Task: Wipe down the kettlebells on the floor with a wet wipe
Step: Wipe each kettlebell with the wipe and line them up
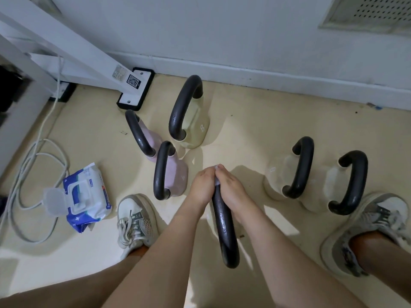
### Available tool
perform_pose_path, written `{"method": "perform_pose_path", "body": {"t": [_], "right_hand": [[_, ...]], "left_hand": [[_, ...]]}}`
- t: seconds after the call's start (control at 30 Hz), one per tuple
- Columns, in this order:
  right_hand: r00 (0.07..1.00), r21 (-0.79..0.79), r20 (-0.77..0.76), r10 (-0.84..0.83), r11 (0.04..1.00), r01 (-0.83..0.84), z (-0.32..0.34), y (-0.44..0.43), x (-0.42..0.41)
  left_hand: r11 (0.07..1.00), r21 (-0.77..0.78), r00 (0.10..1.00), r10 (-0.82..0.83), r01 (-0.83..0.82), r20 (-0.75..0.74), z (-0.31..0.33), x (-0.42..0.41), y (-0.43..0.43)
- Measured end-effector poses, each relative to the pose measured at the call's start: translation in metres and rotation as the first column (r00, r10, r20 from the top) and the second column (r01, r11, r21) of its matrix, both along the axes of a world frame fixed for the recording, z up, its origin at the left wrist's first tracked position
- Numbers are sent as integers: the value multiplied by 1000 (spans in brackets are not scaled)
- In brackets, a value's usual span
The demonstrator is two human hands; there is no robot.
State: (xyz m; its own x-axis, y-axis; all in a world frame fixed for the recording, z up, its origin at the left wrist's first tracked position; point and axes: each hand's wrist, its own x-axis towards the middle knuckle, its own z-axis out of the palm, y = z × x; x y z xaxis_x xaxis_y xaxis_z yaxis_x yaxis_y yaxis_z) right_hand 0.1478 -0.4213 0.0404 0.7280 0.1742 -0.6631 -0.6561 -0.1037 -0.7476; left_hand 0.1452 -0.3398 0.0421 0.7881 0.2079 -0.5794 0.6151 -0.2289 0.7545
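Several kettlebells stand on the beige floor. Between my feet is one whose dark handle (224, 230) points toward me; its body is hidden under my arms. My left hand (203, 185) and my right hand (231, 192) both grip the far end of that handle, and a bit of white wet wipe (216, 168) shows between their fingertips. Two pink kettlebells (175, 176) (148, 138) stand to the left, a cream one marked 8 (195, 123) behind, and two more cream ones (278, 178) (333, 187) to the right.
An open pack of wet wipes (85, 196) lies at the left beside a looped white cable (26, 174). My shoes (136, 218) (367, 230) flank the handle I hold. A white machine leg with a black foot (136, 90) and the wall skirting (266, 72) stand behind.
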Motion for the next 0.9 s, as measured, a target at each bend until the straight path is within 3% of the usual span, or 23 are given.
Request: {"method": "perform_pose_path", "body": {"t": [0.13, 0.23, 0.3, 0.43, 0.5, 0.6, 0.7, 0.8, 0.9], "right_hand": [[999, 20, -43, 10, 1000, -9, -7, 0, 10], [999, -58, 46, 22, 998, -20, -3, 0, -7], [992, -111, 121, 16, 994, -2, 4, -2, -23], [983, -176, 181, 39, 984, -7, 21, -17, -54], [978, -231, 194, 81, 972, -34, 27, -25, -69], [976, -255, 214, 43, 967, 13, 33, -32, -79], [981, -172, 146, -130, 973, 154, 40, -36, -80], [984, -89, -59, -166, 983, 160, 40, -39, -77], [984, 90, -176, -43, 994, 59, 36, -44, -77]], "left_hand": [[999, -46, 998, 25, -28, -52, -2, 11, 2], [998, 22, 996, 65, -66, 57, -2, -8, -9], [992, -33, 981, 127, -124, 144, 3, -28, -17], [976, -32, 967, 219, -217, 126, 15, -66, -29], [931, -194, 942, 328, -311, 66, 26, -82, -33], [772, -441, 885, 446, -458, -137, 29, -78, -26], [675, -528, 857, 410, -515, -312, 27, -60, -21], [718, -518, 882, 324, -465, -343, 24, -58, -26], [790, -472, 919, 307, -391, -247, 25, -76, -33]]}}
